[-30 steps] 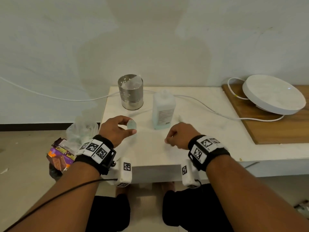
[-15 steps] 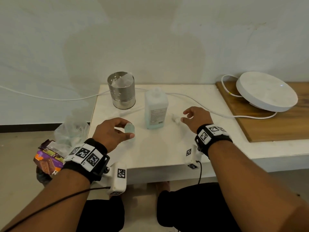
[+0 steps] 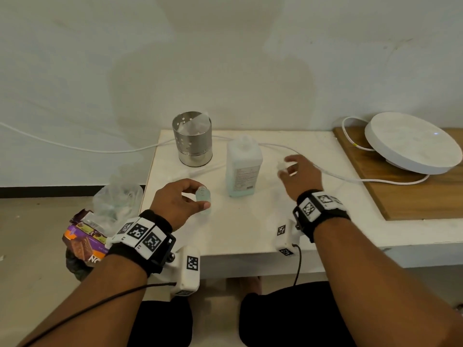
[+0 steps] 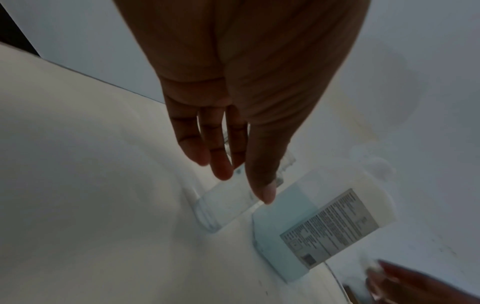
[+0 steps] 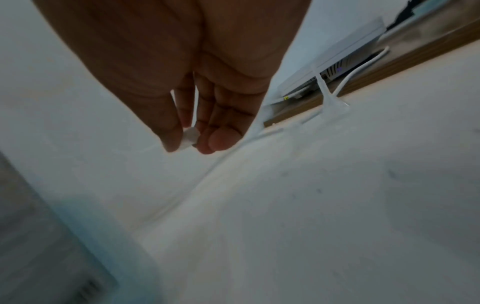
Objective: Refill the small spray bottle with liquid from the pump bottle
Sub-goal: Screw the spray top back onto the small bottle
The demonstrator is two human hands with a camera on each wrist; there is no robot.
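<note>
My left hand [image 3: 204, 192] grips the small clear spray bottle [image 3: 201, 200], which stands upright and uncapped near the front left of the white table [image 3: 250, 236]. In the left wrist view the thumb and fingers of that hand [image 4: 244, 185] lie around the bottle [image 4: 223, 207]. Just right of it stands the large pump bottle [image 3: 243, 169], labelled and holding pale blue liquid [image 4: 324, 222]. Beyond it to the right, my right hand [image 3: 288, 169] pinches a small white cap piece [image 3: 281, 168] low over the table. The right wrist view shows the hand [image 5: 189, 145] with the piece [image 5: 191, 135] between thumb and fingertip.
A perforated steel cup [image 3: 192, 139] stands at the back left. A white cable [image 3: 338, 175] crosses the table to a round white device [image 3: 411, 144] on a wooden board [image 3: 413, 196]. A plastic bag and snack packets [image 3: 82, 239] lie on the floor to the left.
My right hand has moved from the table's front, away past the pump bottle's right side, and taken hold of the small white piece lying there. The left hand still holds the small bottle.
</note>
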